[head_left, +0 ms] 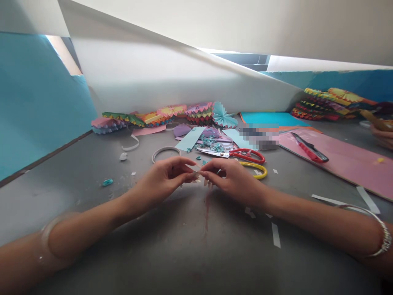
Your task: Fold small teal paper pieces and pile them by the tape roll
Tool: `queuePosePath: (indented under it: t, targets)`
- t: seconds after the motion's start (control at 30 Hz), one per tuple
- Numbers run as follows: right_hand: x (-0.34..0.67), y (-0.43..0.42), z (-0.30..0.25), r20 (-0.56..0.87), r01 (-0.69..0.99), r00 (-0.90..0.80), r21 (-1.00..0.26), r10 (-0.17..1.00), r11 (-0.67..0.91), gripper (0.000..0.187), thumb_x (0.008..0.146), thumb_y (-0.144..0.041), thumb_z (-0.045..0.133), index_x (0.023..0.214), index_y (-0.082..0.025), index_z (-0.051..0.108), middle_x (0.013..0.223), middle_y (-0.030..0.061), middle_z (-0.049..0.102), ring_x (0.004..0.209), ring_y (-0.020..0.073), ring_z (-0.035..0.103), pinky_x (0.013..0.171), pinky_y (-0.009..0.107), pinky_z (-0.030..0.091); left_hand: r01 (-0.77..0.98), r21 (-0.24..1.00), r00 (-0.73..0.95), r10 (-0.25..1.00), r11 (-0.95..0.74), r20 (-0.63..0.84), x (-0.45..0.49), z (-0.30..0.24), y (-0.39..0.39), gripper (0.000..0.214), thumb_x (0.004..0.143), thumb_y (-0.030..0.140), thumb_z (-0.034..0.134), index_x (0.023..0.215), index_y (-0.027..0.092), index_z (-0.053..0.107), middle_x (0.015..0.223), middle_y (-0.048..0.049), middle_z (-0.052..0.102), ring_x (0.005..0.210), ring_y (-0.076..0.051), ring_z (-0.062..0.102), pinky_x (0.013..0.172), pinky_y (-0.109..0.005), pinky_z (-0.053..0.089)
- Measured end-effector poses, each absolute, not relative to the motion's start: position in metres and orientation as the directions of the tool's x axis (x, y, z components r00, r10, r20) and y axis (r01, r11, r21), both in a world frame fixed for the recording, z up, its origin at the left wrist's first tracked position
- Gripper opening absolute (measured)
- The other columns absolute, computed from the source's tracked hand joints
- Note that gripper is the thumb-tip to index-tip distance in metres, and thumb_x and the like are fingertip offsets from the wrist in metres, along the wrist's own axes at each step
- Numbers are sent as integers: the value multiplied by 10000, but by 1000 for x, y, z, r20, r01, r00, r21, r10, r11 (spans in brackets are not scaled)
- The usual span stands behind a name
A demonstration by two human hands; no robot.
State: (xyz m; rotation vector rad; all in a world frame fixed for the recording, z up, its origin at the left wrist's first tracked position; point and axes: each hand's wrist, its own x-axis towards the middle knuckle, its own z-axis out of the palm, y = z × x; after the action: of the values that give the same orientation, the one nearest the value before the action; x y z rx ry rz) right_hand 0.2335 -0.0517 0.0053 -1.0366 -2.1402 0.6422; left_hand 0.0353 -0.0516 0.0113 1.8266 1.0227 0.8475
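My left hand and my right hand meet over the middle of the dark table. Both pinch a small whitish piece between thumb and fingertips; whether it is paper or tape I cannot tell. Just beyond my right hand lie scissors with red handles, blades pointing left. A yellow scissor-like handle shows partly behind that hand. An off-white ring, like a tape roll, lies behind my left hand. Pale teal paper strips and teal scraps lie farther back.
Folded paper rosettes line the back, with more stacked at the far right. A red and black box cutter rests on a pink sheet. White strips lie about. Another person's hand shows at the right edge.
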Motion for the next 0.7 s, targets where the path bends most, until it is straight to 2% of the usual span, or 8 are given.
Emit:
queuePosePath:
  t: [0.13, 0.27, 0.37, 0.4, 0.47, 0.57, 0.7]
  targets:
    - [231, -56, 2, 378, 508, -438, -645, 816, 571, 165, 864, -301, 498, 924, -178, 589, 797, 16, 631, 687, 112, 568, 589, 243, 426, 295, 889, 414, 885, -351, 212, 37, 15, -54, 242, 803, 254, 612, 1028, 172, 579, 922, -31, 700, 888, -178, 663, 845, -330, 528]
    - [232, -55, -2, 378, 500, -417, -664, 827, 556, 232, 847, -309, 514, 1034, -178, 468, 748, -7, 570, 647, 113, 548, 563, 242, 425, 299, 881, 405, 885, -366, 230, 38, 17, -57, 230, 804, 255, 600, 1017, 172, 571, 890, -30, 700, 873, -187, 669, 834, -338, 536]
    - [236, -50, -3, 389, 528, -386, -650, 836, 547, 243, 848, -301, 508, 1045, -178, 437, 747, -9, 551, 653, 119, 543, 576, 251, 432, 377, 820, 415, 870, -430, 265, 35, 18, -55, 238, 817, 280, 574, 1029, 173, 564, 906, -35, 691, 864, -184, 667, 827, -337, 536]
    - [238, -48, -3, 391, 547, -385, -633, 836, 548, 224, 857, -288, 491, 1047, -182, 443, 765, -3, 555, 667, 122, 545, 587, 256, 434, 441, 754, 423, 854, -487, 304, 34, 18, -53, 225, 821, 279, 565, 1019, 173, 574, 916, -38, 686, 849, -179, 662, 812, -329, 534]
    - [241, -45, -4, 411, 597, -391, -568, 824, 566, 182, 872, -248, 457, 1042, -183, 471, 823, 18, 566, 710, 129, 549, 620, 270, 439, 591, 532, 455, 795, -606, 401, 28, 18, -49, 184, 828, 263, 543, 972, 170, 611, 926, -49, 675, 818, -175, 644, 776, -319, 519]
    - [246, -41, -6, 449, 668, -437, -417, 779, 616, 151, 874, -202, 441, 993, -164, 526, 932, 59, 564, 798, 152, 547, 695, 305, 445, 729, 193, 511, 710, -656, 484, 19, 18, -41, 190, 846, 242, 495, 928, 156, 643, 928, -75, 660, 788, -187, 616, 736, -318, 488]
    - [250, -37, -10, 458, 708, -509, -259, 729, 657, 192, 865, -157, 435, 998, -148, 572, 977, 89, 552, 923, 202, 524, 799, 362, 443, 810, -8, 526, 721, -586, 452, 7, 15, -34, 257, 868, 222, 416, 984, 143, 632, 968, -106, 632, 806, -215, 608, 736, -335, 471]
